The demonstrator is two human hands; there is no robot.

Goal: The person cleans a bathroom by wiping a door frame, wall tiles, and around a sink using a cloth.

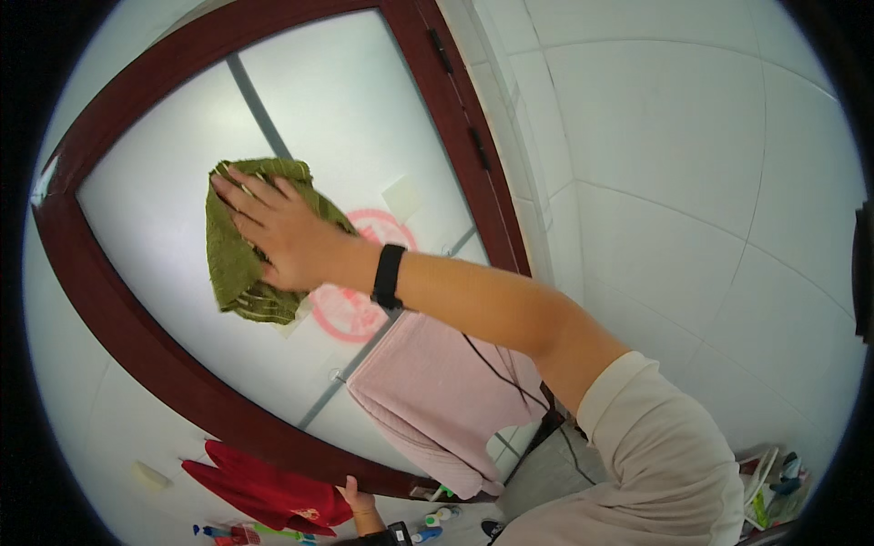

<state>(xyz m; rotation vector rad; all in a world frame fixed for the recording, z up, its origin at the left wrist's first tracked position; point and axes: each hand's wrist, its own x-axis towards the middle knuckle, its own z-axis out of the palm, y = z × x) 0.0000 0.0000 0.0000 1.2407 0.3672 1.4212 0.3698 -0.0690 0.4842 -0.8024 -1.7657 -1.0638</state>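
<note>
My right hand point(289, 238) presses a folded green cloth point(228, 241) against the frosted glass panel point(159, 196) of a door. Its fingers are spread over the cloth, pinning it to the glass, and a black band point(389, 275) circles the wrist. Red printed stickers point(349, 314) on the glass are partly covered by the hand and forearm. Low in the view, my left hand point(360, 500) grips the edge of the dark red door frame point(200, 414), thumb up; its other fingers are mostly hidden.
A pink towel point(446, 387) hangs across the lower glass, with a dark cord point(501, 378) beside it. Red fabric point(259, 487) hangs by my left hand. Bottles point(432, 526) stand below. White tiled wall point(655, 146) fills the right, with assorted items point(774, 491) at lower right.
</note>
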